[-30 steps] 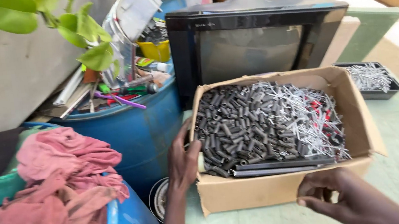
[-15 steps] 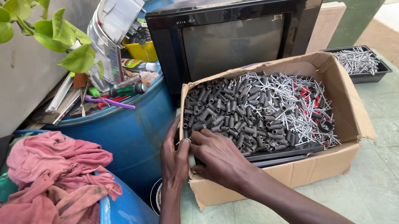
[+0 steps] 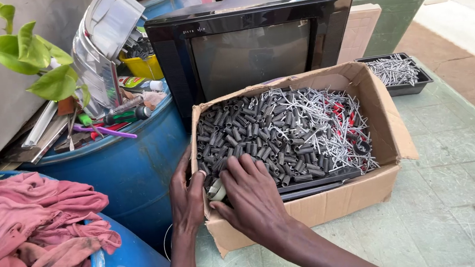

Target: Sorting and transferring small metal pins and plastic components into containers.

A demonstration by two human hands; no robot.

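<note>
A person's two bare hands work at the near left corner of a cardboard box [image 3: 389,128] that sits on a green tiled surface [image 3: 465,197]. The box is filled with small dark grey tubes [image 3: 249,135] on the left and thin silver pins [image 3: 312,113] on the right. The left hand [image 3: 187,196] rests against the box's corner edge, fingers curled loosely over the rim. The right hand [image 3: 250,194] lies palm down inside the box, fingers spread on the tubes. Between both hands sits a small pale round object [image 3: 216,191]; whether either hand grips it cannot be told. Behind the box stands an old black television [image 3: 251,48]. A blue barrel [image 3: 128,164] and pink rags [image 3: 28,235] lie left.
</note>
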